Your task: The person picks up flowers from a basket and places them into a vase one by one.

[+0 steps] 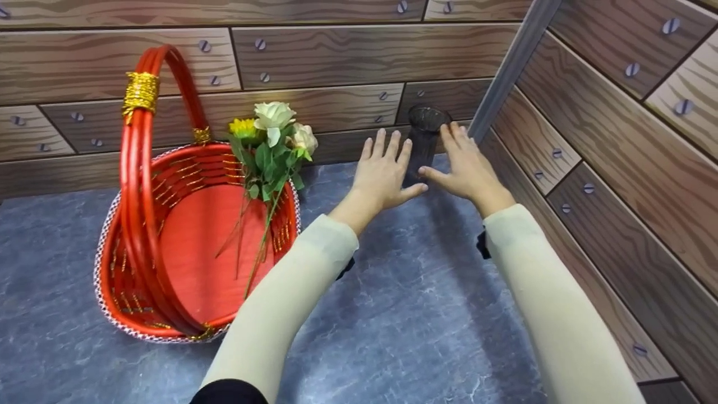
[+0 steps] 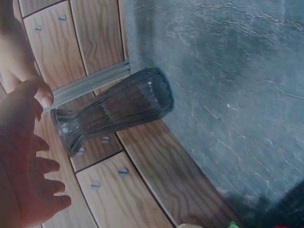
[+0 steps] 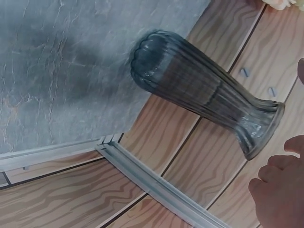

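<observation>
Fluted translucent vase (image 3: 190, 83) upright on table (image 1: 392, 325), near back corner. My left hand (image 1: 379, 175) and right hand (image 1: 470, 168): spread wide, holding nothing. I'd close both evenly, avoiding tipping.

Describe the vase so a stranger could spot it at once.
Find the corner of the wood-patterned walls. Near it, between the left hand and right hand, stands the vase: dark, see-through, ribbed and flared at the rim, unlike the red basket.
</observation>
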`<state>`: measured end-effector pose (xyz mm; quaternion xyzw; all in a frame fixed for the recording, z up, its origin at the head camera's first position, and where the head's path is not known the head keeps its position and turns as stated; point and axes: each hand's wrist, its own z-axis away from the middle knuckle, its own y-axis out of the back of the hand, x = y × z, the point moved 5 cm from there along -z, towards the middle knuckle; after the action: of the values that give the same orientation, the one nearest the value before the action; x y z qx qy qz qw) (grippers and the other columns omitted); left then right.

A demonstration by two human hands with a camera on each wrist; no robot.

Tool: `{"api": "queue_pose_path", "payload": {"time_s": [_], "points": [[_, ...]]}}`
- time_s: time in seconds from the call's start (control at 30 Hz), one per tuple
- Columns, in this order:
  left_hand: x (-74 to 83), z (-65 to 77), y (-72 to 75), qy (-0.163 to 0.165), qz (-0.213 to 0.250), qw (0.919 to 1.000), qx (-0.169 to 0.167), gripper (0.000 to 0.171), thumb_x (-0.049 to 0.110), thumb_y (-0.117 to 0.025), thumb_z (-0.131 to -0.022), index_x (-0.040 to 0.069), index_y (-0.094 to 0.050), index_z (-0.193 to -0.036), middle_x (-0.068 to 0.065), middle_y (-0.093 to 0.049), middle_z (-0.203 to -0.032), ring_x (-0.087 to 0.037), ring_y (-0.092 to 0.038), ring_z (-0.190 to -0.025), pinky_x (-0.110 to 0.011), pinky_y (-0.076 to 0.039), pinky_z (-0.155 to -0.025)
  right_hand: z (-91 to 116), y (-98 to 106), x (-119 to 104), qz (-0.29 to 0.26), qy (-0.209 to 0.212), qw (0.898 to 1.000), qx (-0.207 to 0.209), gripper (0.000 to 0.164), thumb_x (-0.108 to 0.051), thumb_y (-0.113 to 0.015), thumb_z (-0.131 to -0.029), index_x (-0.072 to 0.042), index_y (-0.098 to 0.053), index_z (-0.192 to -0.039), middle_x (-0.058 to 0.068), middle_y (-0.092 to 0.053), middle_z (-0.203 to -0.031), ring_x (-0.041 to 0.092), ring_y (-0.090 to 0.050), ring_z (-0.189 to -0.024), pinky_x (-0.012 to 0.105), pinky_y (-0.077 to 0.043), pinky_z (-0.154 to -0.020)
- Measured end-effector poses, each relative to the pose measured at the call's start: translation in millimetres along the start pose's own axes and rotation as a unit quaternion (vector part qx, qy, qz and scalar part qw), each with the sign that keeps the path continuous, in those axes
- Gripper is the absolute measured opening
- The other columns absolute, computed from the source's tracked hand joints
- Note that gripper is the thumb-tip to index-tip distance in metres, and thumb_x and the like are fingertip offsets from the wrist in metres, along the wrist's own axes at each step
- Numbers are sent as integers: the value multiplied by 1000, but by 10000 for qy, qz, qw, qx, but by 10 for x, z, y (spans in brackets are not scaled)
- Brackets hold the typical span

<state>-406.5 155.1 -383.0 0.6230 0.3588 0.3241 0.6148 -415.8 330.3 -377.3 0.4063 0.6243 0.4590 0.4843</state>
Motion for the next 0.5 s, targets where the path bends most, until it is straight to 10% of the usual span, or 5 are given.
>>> {"api": "queue_pose_path", "payload": {"time_s": [0.5], "points": [[20,-361,-192,382,90,9992,-22,100,77,-33,-93,15,5,-161,-11,8,-168,-35,11,-153,-51,-5,-125,-225,-63,230,-198,-227,9995,-78,85,-54,-44,-103,-5,-5,-160,22,2,-166,38,2,-153,54,-7,-124]]}}
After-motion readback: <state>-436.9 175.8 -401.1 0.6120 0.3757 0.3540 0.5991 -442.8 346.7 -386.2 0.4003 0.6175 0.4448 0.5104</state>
